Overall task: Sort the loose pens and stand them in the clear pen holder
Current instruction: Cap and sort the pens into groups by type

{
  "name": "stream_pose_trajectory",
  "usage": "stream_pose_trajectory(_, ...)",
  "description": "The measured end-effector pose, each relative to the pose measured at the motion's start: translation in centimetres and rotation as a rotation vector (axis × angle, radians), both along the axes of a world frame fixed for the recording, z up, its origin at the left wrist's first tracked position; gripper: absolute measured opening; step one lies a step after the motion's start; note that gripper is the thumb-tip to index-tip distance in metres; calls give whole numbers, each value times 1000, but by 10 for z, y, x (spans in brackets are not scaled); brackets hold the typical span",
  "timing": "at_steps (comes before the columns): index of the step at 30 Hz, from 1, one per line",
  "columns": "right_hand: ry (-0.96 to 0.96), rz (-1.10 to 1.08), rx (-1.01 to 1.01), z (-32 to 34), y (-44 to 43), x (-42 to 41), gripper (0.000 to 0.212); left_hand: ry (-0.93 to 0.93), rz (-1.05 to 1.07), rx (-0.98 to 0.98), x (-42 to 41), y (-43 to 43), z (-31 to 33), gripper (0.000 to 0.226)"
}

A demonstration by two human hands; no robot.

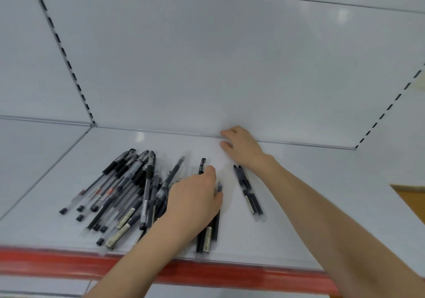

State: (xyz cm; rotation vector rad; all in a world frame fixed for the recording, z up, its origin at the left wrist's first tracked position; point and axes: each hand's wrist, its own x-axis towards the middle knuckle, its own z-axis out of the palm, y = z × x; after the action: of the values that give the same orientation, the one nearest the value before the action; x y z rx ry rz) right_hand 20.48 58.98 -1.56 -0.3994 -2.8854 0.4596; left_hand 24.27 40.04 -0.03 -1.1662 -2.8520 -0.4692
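- White shelf, red front edge; loose pens piled at its left.
- Left hand: fingers curled round a few dark pens.
- Right hand at the shelf's back, fingers loosely curled, empty.

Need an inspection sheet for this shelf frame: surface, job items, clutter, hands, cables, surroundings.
Surface: white shelf with a red front strip.
Job's things: pen pile at left, pens crossed over one another; pen pair side by side at right; a few covered pens partly under the left hand; clear pen holder not in view.
Clutter: nothing seen.
Hands: left hand lies over pens, grip hidden; right hand rests at the shelf's back edge, fingers loosely curled, holding nothing visible.
Cables: nothing seen.
Surroundings: white back panel; slotted uprights.
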Motion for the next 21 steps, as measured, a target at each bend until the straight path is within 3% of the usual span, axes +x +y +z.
stream_pose_trajectory(15, 42, -135, -66, 7, 11, 2, 20, -18, 13, 25, -3, -2, 1, 24)
stream_pose_trajectory(21, 242, -243, -395, 25, 17, 51, 17, -100, -59, 72, 2, 12, 9, 26)
